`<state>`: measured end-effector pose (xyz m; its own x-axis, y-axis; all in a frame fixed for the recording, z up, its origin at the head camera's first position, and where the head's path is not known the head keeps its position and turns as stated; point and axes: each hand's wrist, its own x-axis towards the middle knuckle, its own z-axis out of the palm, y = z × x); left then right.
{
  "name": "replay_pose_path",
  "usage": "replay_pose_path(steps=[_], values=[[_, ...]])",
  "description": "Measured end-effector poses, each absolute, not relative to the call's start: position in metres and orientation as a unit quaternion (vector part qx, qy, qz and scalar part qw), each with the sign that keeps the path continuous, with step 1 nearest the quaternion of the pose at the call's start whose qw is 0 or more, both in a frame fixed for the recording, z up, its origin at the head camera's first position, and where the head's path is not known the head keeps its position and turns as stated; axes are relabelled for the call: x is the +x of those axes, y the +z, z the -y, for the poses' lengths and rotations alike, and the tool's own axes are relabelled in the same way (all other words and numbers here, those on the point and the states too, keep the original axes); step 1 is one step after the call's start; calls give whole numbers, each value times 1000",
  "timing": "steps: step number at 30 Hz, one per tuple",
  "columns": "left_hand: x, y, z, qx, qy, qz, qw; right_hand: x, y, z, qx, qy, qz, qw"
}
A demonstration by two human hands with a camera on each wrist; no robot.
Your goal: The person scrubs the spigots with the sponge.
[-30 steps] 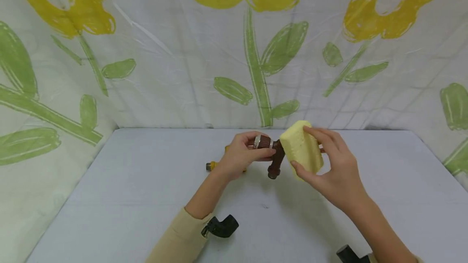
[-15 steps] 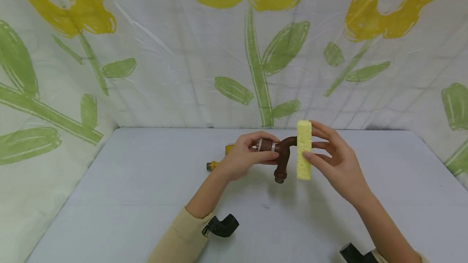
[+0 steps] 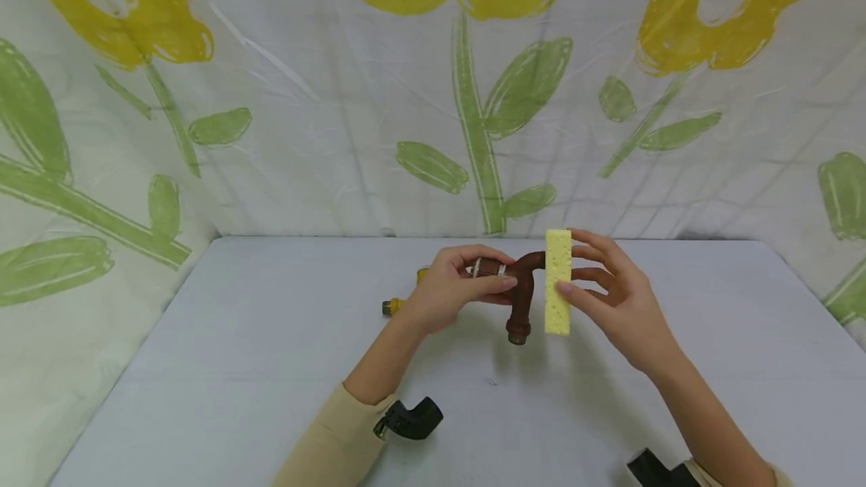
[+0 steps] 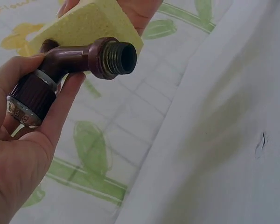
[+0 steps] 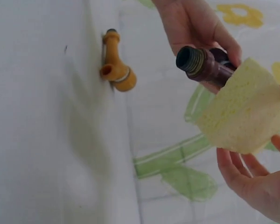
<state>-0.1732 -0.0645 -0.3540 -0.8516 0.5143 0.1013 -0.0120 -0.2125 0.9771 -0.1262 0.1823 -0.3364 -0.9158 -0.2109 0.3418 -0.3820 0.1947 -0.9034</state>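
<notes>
My left hand [image 3: 443,291] grips a dark brown tap [image 3: 520,299] by its ribbed knob, holding it above the table. In the left wrist view the threaded end of the tap [image 4: 114,58] shows clearly. With fingertips and thumb my right hand [image 3: 622,303] holds a pale yellow sponge [image 3: 558,284] upright, its broad face against the end of the tap's spout. The right wrist view shows the sponge [image 5: 245,109] from its broad side, partly covering the tap.
A second tap, orange-yellow [image 5: 115,63], lies on the white table [image 3: 271,367] behind my left hand. A white sheet with painted flowers [image 3: 304,96] hangs behind the table. Black wrist devices [image 3: 413,419] sit at both forearms.
The sponge has turned from showing its broad face to edge-on in the head view. The tap has shifted slightly right. Over the last half second both moved only a little.
</notes>
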Motion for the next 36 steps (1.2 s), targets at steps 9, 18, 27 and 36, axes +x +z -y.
replay_pose_path(steps=[9, 18, 27, 36], values=[[-174, -354, 62, 211, 741, -611, 181, -125, -338, -182, 171, 590, 783, 95], [-174, -356, 63, 202, 743, -612, 178, -124, -338, -181, 179, 590, 782, 87], [-174, -357, 63, 209, 742, -610, 182, -125, -338, -180, 172, 593, 781, 95], [-174, -354, 65, 207, 741, -613, 179, -125, -337, -178, 185, 618, 758, 100]])
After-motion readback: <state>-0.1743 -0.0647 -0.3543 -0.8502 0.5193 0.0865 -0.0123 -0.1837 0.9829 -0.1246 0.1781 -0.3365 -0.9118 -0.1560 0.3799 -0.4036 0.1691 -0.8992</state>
